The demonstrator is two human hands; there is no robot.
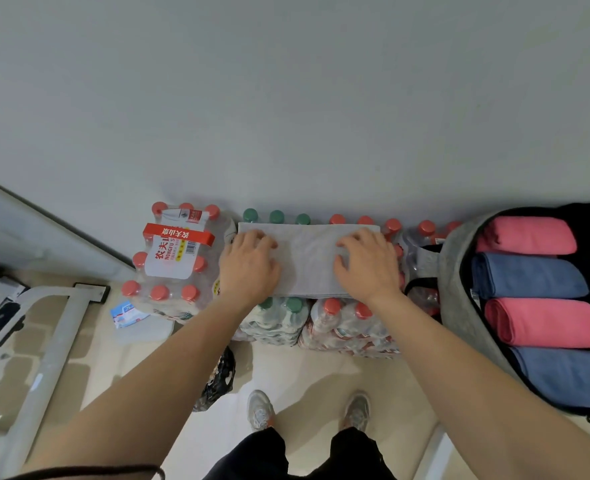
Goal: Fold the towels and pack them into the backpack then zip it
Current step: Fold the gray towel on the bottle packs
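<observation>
The grey towel (307, 261) is seen folded into a long band and laid across the tops of shrink-wrapped bottle packs (349, 327) that are stacked against a pale wall (286, 98). It is pressed from above by both hands, the left hand (248, 268) on its left end and the right hand (369, 268) on its right end. The palms are down and the fingers spread and a little bent, with nothing pinched or closed upon. The hands are kept well apart, and a bare stretch of cloth is left showing between them. Both ends of the towel are covered, so the number of layers cannot be told.

Just to the right an open backpack (459, 306) is set, grey outside and black inside; its right side is cut off by the frame. Four towels are packed in it in a row: the upper pink towel (529, 235), the upper blue towel (529, 275), the lower pink towel (546, 322) and the lower blue towel (567, 375), the last partly cut off. The zip cannot be made out.

Red and green caps are seen around the grey towel. A labelled pack (172, 258) sits to the left, its print only partly legible. On the floor (304, 372) two shoes (260, 410) are visible, and a dark patterned bag (219, 379) is half hidden behind the left forearm. At the left edge a white frame (54, 341) and darker items are seen — too blurred to be identified.
</observation>
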